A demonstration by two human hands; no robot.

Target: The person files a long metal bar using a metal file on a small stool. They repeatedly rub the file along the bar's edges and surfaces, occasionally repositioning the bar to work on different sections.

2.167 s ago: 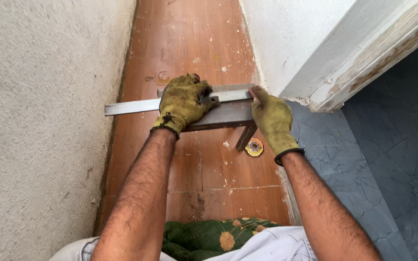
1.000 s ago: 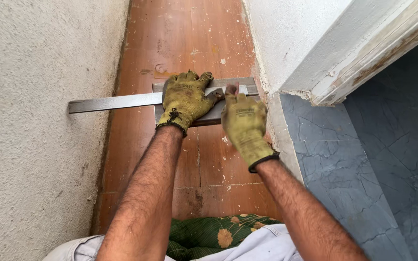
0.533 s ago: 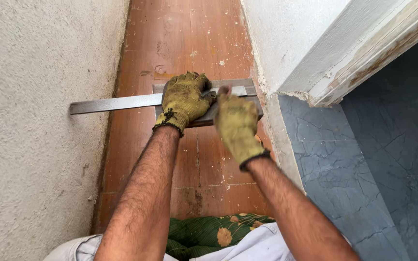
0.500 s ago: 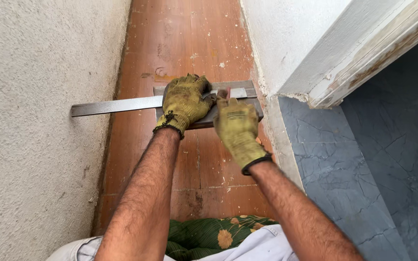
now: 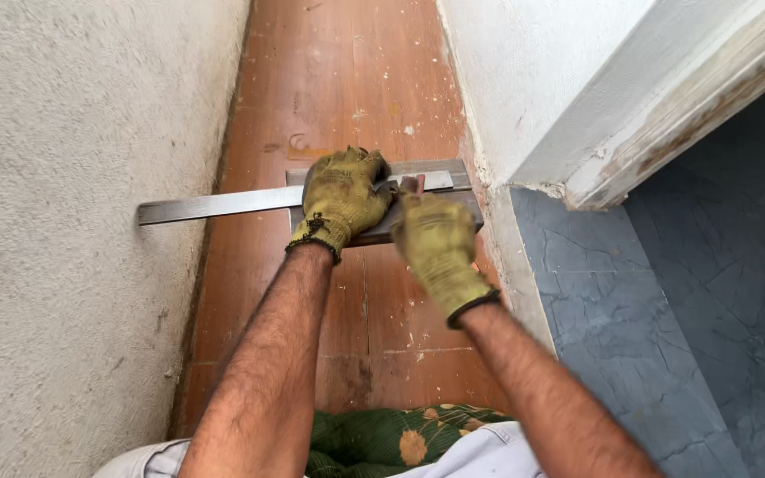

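Both my hands wear yellow-green work gloves. My left hand (image 5: 344,193) presses flat on a long metal straightedge (image 5: 214,205) that lies across a grey rectangular tile piece (image 5: 453,188) on the brown floor. The straightedge sticks out to the left as far as the rough wall. My right hand (image 5: 436,243) sits just right of the left one, fingers curled around a small reddish tool (image 5: 411,183) whose tip touches the tile beside the straightedge. Most of the tool is hidden by the glove.
A rough plastered wall (image 5: 64,221) closes the left side. A white wall corner with a worn door frame (image 5: 666,115) stands at the right, with dark grey stone flooring (image 5: 630,327) beyond a threshold. The brown tiled floor (image 5: 347,80) runs ahead, spattered with white specks.
The straightedge has slid left toward the rough wall since the earliest frame. My right hand left the tile's right end and came in beside my left hand with the small tool.
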